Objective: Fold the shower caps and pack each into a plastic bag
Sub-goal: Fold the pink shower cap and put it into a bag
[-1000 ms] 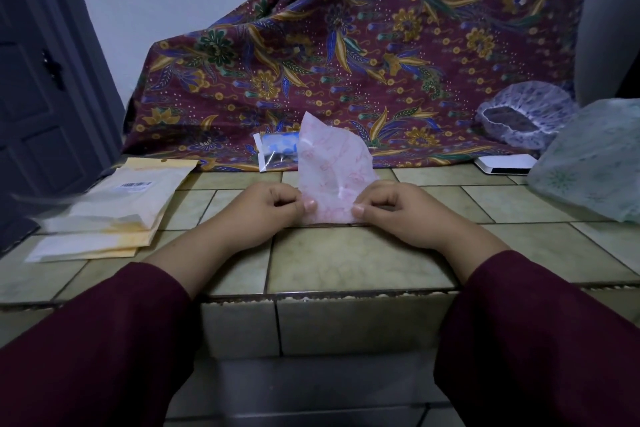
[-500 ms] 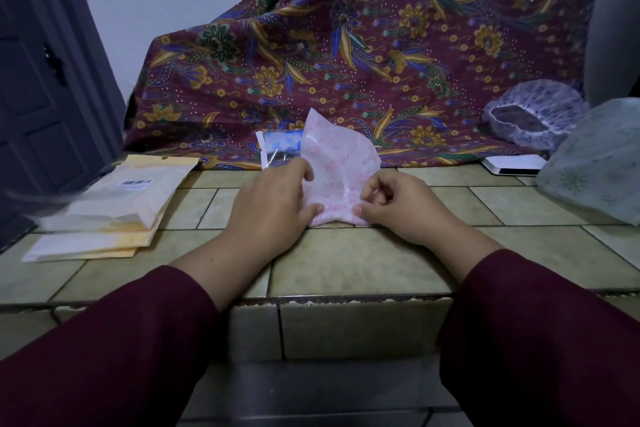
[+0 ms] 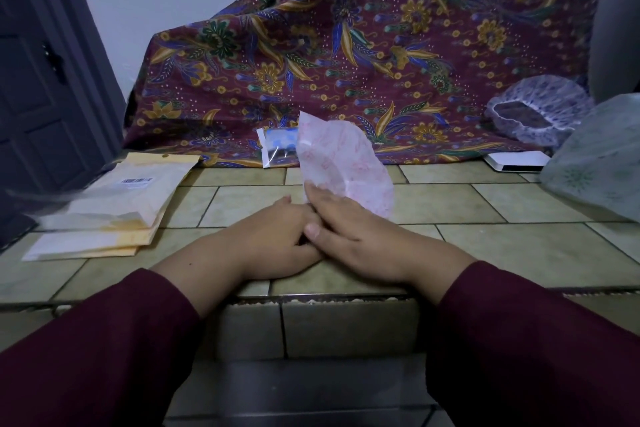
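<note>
My hands sit at frame centre on the tiled tabletop (image 3: 346,253). My right hand (image 3: 356,236) lies over the lower end of the pink cap (image 3: 339,163), fingers fairly straight and pressing it down. I read that as a flat press, not a clench. My left hand (image 3: 273,239) is tucked under and beside the right, touching it. Its fingers are hidden, so I cannot tell its grip or whether it holds the cap at all.

The cap is half folded, its upper part standing up tilted toward frame centre-top, off the tiles.

Risks, as I judge them:
- The raised flap is thin and springy. If I ease the press, it likely unfolds and the crease is lost.
- The tiles look smooth, so the cap could slide under my palm and fold crooked.
- My hands overlap and hide the fold line, so I could crease it off-centre.
- The packed bag (image 3: 278,146) lies just behind the cap. A forward sweep may knock it into the batik cloth (image 3: 346,45).
- A bulky fold may not fit a bag.

The envelopes (image 3: 114,211) are at left. The purple cap (image 3: 540,107) and the green cap (image 3: 602,163) wait at right, well apart from my hands.
</note>
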